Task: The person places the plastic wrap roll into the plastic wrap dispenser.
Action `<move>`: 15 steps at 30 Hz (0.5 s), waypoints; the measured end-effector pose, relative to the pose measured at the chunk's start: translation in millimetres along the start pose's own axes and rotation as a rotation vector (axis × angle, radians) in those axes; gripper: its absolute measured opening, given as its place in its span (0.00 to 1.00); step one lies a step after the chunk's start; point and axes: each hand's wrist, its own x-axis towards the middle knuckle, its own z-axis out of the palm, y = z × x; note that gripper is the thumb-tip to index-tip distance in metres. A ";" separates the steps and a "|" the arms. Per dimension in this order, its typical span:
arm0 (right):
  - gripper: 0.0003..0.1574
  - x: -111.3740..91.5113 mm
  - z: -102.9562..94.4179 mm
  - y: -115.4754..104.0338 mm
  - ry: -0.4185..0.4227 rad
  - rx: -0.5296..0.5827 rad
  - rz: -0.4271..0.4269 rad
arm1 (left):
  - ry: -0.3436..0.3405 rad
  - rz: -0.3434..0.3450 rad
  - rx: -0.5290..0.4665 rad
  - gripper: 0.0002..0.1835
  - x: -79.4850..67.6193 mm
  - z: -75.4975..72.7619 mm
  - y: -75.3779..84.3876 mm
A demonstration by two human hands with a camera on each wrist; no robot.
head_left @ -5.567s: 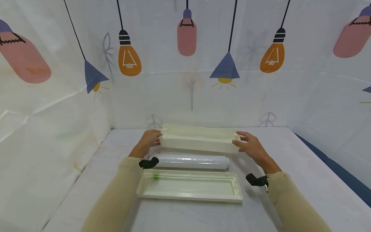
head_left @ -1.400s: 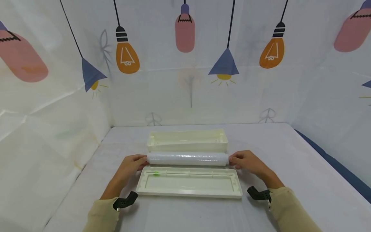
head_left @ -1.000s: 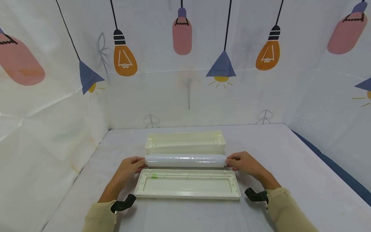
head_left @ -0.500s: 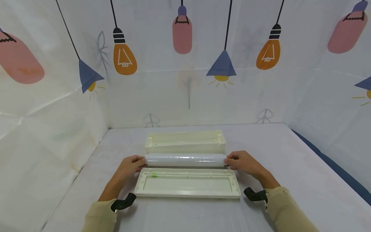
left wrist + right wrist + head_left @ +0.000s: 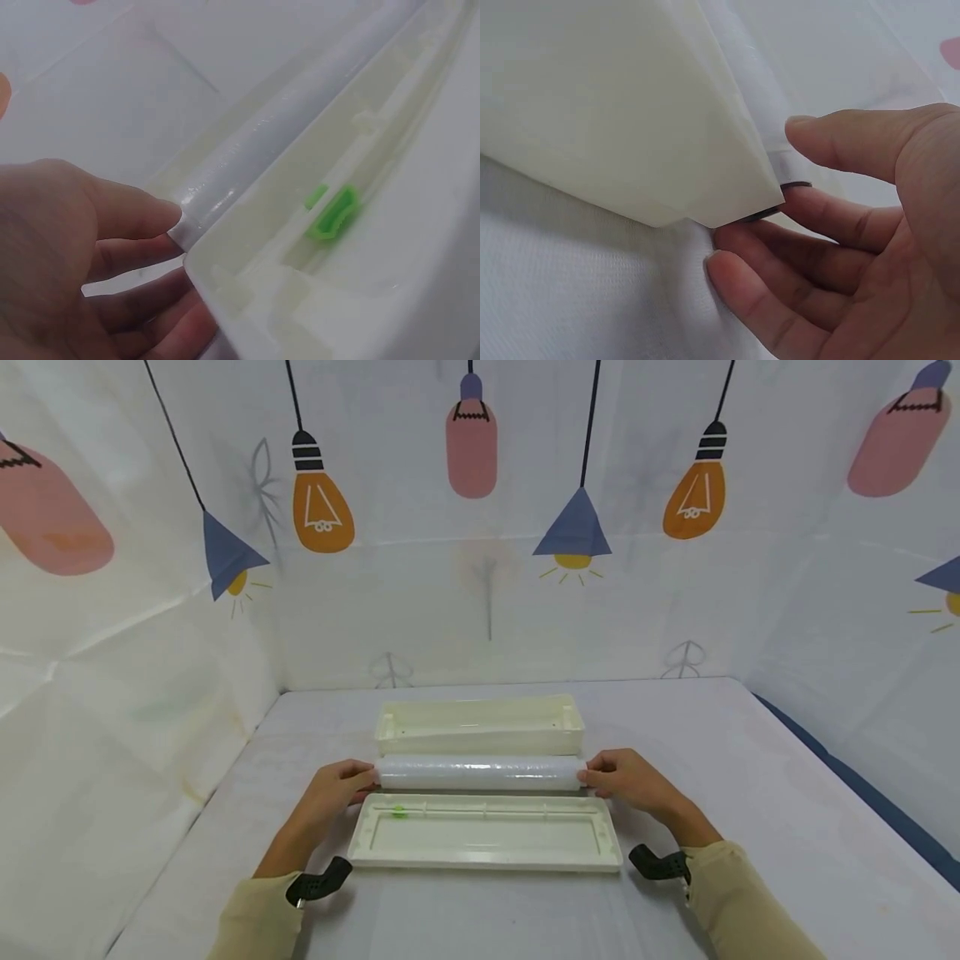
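A roll of cling film [image 5: 480, 772] lies crosswise between two cream plastic parts, and each hand pinches one end of it. My left hand [image 5: 333, 793] has its thumb and fingers at the left end; the left wrist view shows the thumb tip on the film [image 5: 225, 180]. At the right end, my right hand [image 5: 633, 785] grips with its thumb on the film and an index fingertip at the core's end [image 5: 795, 184]. Behind the roll stands the deep box [image 5: 480, 742]. In front lies the shallow lid [image 5: 483, 864], inner side up, carrying a green slider cutter [image 5: 336, 214].
Everything stands on a white-covered table [image 5: 480, 918]. A white sheet printed with lamps [image 5: 420, 593] closes off the back and both sides. A black wrist camera [image 5: 318, 883] sits on each wrist, the right-hand camera [image 5: 658, 864] beside the lid's right end.
Several seconds ago both hands held the deep box raised behind the roll. Now it rests on the table, and the hands hold the roll's ends. Over the last second almost nothing has moved.
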 end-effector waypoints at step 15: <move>0.20 -2.2 -4.2 -1.7 0.043 0.015 -0.059 | 0.020 0.026 -0.106 0.21 -4.3 -1.9 4.2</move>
